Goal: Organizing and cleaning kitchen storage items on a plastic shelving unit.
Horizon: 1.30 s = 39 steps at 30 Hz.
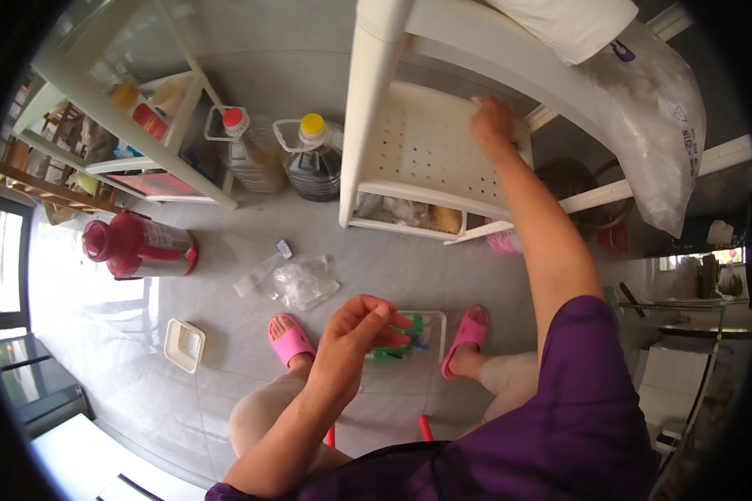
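My right hand [495, 124] reaches over the perforated white plastic shelf [432, 144] of a rack, near its far right edge. It is blurred, and something small and pale shows at its fingertips, too unclear to name. My left hand [366, 329] is raised over a clear plastic container [442, 338] on the floor between my feet; its fingers are curled, and whether it holds anything small cannot be told. Green items [388, 354] lie in the container, partly hidden by that hand. Ahead of my left foot are a crumpled clear plastic bag [304, 282] and a small packet [284, 249].
A red-and-steel thermos [156, 245] and a shallow white tray [185, 346] stand at left. Two big bottles, one red-capped [250, 156], one yellow-capped [314, 160], stand beside the rack. A plastic bag [658, 138] hangs at its right. Bagged items [407, 211] fill the lower shelf.
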Motion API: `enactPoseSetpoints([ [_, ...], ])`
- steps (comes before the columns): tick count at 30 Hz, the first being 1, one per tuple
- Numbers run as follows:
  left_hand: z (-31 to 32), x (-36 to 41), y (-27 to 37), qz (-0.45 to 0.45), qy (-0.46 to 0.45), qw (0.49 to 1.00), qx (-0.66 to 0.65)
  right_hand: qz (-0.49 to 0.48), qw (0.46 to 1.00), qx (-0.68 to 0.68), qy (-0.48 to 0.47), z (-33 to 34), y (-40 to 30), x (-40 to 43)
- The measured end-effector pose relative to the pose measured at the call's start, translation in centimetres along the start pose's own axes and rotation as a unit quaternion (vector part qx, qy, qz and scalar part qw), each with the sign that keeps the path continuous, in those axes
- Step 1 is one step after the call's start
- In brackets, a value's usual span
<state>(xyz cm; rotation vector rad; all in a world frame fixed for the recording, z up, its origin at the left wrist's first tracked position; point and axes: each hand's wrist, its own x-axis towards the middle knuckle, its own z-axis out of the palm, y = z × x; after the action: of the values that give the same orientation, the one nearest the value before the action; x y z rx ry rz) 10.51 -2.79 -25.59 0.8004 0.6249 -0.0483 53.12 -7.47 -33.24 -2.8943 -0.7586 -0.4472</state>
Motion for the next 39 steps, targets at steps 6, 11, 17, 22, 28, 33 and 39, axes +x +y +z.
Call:
enactPoseSetpoints([
  [6, 0.7, 1.1, -0.6, -0.029, -0.012, 0.999, -0.035, -0.109, 0.961, 0.239, 0.087, 2.4, -14.3, -0.6],
  [11, 0.8, 1.6, -1.4, -0.006, 0.009, 1.0, -0.012, -0.093, 0.968, 0.2, 0.116, 1.0, -14.2, -1.1],
  [17, 1.0, 2.0, -2.0, -0.015, -0.005, 1.0, 0.009, -0.248, 0.961, -0.018, 0.117, 0.7, -2.2, -0.8],
  [22, 0.5, 1.6, -2.0, -0.016, 0.001, 1.0, 0.011, -0.025, 0.991, -0.11, 0.07, -0.8, 6.6, -1.7],
  [28, 0.4, 1.3, -1.7, -0.028, -0.013, 0.999, -0.019, -0.024, 0.997, 0.066, 0.032, 1.0, -1.5, -0.9],
  [33, 0.6, 1.9, -1.8, -0.048, -0.013, 0.999, -0.021, -0.159, 0.954, 0.19, 0.171, 1.2, -14.9, -1.6],
  [39, 0.5, 1.6, -1.5, -0.047, -0.017, 0.998, -0.029, -0.108, 0.967, 0.211, 0.1, -0.5, -15.0, -1.3],
])
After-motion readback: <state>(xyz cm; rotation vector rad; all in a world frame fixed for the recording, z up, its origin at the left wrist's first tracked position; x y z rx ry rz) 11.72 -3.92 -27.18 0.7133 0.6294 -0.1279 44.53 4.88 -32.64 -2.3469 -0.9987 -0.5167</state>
